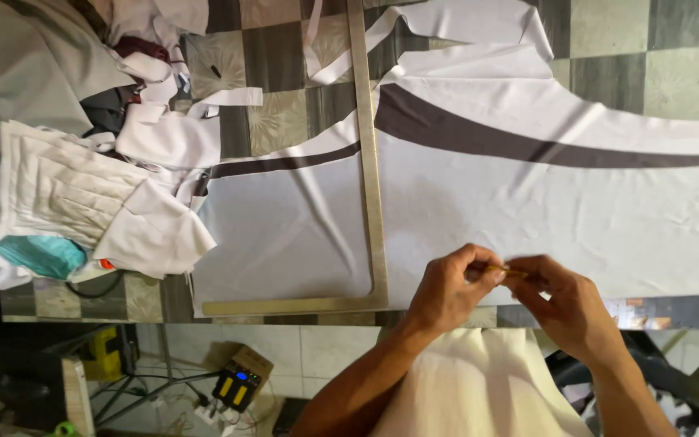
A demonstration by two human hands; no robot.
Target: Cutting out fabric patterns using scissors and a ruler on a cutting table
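A thin yellowish stick [505, 269], seemingly a pencil or a marking tool, is pinched between both hands above the near edge of a white fabric panel [527, 202]. Only a short stretch of it shows between the fingertips, too little to tell its kind for sure. The left hand [449, 290] curls around one end, thumb and forefinger closed on it; the right hand [569, 306] grips the other end the same way, fingers bunched tight. Both forearms rise from the bottom of the view, over a pale garment on the person's lap.

The white fabric panel lies flat on a table [285, 48] with a checkered grey and green top. A dark curved band [527, 146] sweeps across the panel's far part. Just left of the hands, a metal L-shaped square [372, 186] rests on the panel, its long arm running away from the person and its short arm lying along the panel's near edge. Farther left of the square, a heap of cut white pieces [123, 194] and folded cloth sits on the table, with a teal scrap [38, 255] underneath it. Below the table edge, left of the forearms, a small black and yellow device [236, 387] with wires lies on the floor.
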